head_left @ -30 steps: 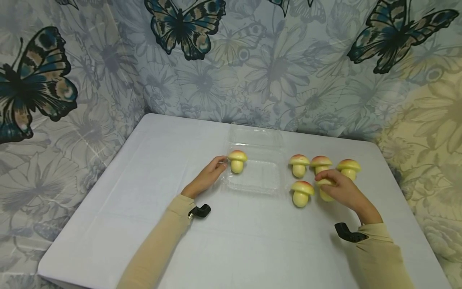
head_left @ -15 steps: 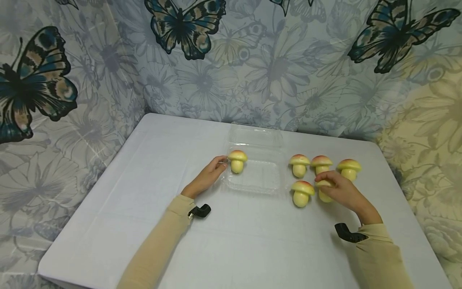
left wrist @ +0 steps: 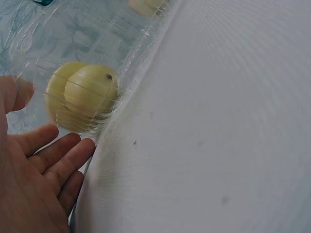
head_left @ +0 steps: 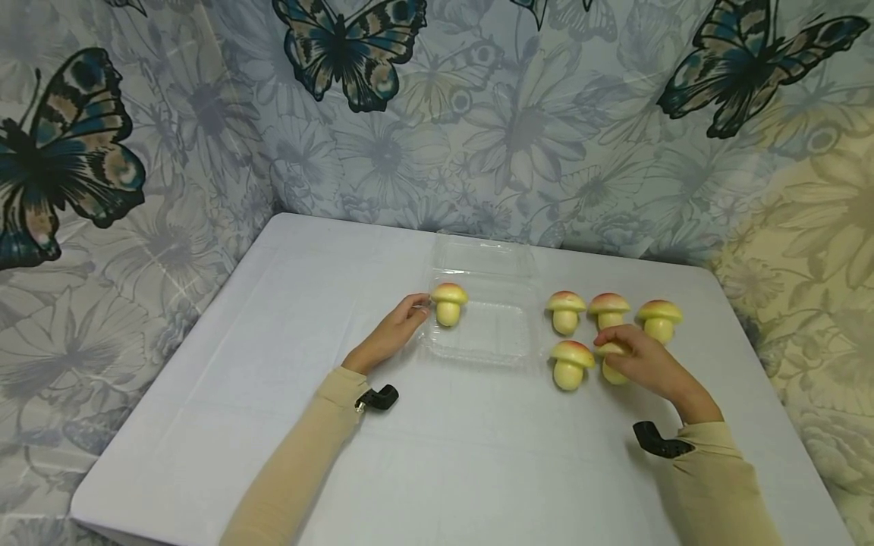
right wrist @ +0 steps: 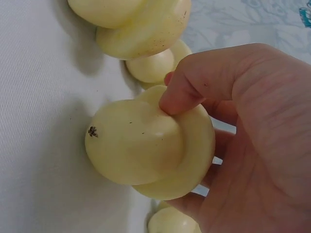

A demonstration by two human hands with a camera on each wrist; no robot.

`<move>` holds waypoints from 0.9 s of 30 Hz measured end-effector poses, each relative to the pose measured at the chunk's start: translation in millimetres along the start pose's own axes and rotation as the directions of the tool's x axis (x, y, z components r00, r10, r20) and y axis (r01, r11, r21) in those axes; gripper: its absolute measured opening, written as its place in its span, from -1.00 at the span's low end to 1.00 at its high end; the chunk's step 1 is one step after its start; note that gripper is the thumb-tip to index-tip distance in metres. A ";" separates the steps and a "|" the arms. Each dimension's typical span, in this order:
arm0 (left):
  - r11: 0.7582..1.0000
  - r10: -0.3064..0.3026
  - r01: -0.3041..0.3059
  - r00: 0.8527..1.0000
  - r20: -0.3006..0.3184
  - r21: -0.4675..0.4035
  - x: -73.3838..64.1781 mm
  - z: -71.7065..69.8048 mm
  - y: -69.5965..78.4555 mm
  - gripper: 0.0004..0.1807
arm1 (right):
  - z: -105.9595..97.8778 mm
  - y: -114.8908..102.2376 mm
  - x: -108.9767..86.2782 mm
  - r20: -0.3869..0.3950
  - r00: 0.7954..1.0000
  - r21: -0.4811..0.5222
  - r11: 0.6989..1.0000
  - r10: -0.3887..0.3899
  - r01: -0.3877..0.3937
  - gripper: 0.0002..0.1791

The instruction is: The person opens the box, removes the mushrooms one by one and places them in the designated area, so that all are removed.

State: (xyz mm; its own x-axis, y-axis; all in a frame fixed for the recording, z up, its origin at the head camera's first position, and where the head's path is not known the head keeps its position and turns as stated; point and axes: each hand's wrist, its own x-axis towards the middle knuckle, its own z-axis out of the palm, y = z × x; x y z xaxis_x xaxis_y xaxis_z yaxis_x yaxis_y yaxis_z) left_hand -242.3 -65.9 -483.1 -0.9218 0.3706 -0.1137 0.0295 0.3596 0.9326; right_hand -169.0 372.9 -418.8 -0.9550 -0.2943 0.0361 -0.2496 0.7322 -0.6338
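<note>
My right hand (head_left: pixel 638 356) grips a yellow toy mushroom (right wrist: pixel 136 141) by its cap, thumb on the near side and fingers behind it. In the head view the hand partly covers this mushroom. Over on the left, my left hand (head_left: pixel 392 334) rests at the left side of a clear plastic container (head_left: pixel 501 350), its fingers loosely extended by the wall. One mushroom (head_left: pixel 448 305) with a reddish cap top lies inside the container, at its left. Through the ribbed plastic, the left wrist view shows that mushroom's round stem end (left wrist: pixel 92 90) close to the fingertips (left wrist: pixel 87 145).
More toy mushrooms lie right of the container: one (head_left: pixel 570 365) in the near row, and three behind, at left (head_left: pixel 565 312), middle (head_left: pixel 608 307) and right (head_left: pixel 659 320). The container's lid (head_left: pixel 485 256) is folded back toward the wall. A white cloth (head_left: pixel 382 470) covers the table.
My right hand and the mushroom it grips have shifted very slightly to the left and nearer. My left hand and the container stay where they were.
</note>
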 end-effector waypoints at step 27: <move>1.000 0.024 -0.024 1.000 0.009 -0.010 -2.5 -0.6 2.6 -0.42 | -7.3 -9.0 -0.1 -0.025 1.000 -0.074 0.997 -0.009 0.008 -0.69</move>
State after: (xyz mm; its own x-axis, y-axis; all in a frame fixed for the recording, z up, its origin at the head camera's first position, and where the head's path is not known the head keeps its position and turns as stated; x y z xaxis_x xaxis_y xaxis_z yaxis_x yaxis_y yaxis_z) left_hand -240.2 -66.4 -480.2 -0.9172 0.3872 -0.0943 0.0480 0.3422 0.9384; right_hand -167.8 370.8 -407.4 -0.9563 -0.2858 0.0612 -0.2679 0.7734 -0.5745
